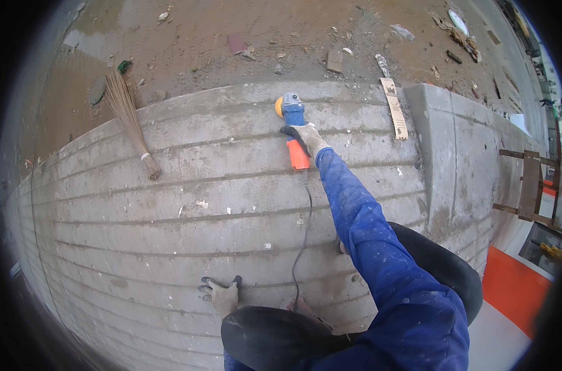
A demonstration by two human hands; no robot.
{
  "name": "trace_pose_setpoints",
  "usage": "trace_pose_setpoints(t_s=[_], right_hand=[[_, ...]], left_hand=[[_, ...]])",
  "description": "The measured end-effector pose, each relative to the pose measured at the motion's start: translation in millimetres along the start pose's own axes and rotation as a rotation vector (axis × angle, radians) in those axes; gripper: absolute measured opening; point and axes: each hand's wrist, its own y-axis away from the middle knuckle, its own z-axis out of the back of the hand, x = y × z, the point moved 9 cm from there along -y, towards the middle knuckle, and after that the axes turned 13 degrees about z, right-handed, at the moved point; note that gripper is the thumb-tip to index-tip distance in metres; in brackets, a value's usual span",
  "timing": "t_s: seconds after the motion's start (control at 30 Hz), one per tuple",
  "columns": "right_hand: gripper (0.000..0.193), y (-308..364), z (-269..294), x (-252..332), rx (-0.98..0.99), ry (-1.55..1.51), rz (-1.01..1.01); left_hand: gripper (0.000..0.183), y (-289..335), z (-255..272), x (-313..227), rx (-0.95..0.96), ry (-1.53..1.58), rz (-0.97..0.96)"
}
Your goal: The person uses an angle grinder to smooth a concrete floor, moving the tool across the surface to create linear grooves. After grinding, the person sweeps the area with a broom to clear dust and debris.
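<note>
My right hand (pixel 308 137), in a pale glove with dark fingers, is wrapped round the body of an angle grinder (pixel 293 111). The grinder has a blue body, a grey metal head, a yellow disc or guard at its left side and an orange rear end (pixel 298 154). From that end a dark cable (pixel 307 229) trails down the concrete steps (pixel 169 204) toward my feet. My left hand (pixel 222 297), gloved too, is held low by my knee with its fingers spread; nothing is in it. Whether it touches the step is hard to tell.
A stick broom (pixel 127 114) lies across the steps at the left. On the right, a cardboard strip (pixel 393 108) rests beside a raised concrete side wall (pixel 438 148). Beyond the steps, muddy ground (pixel 213 37) holds scattered debris. An orange-and-white surface (pixel 513 287) stands at the lower right.
</note>
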Motion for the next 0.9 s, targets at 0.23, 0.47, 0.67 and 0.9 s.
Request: trace_pose_setpoints(t_s=[0.23,0.47,0.67,0.9], right_hand=[[0.038,48,172,-49,-0.311,-0.216,0.069],[0.033,76,141,-66,-0.269,-0.27,0.031],[0.039,122,-44,-30,0.016,-0.072,0.007],[0.052,177,-232,-4,0.478,0.454,0.1]], left_hand=[[0.126,6,6,-5,0.031,0.008,0.03],[0.126,9,8,-6,0.046,0.0,0.028],[0.127,5,6,-3,0.053,0.009,0.017],[0.129,4,4,0,0.082,0.04,0.019]])
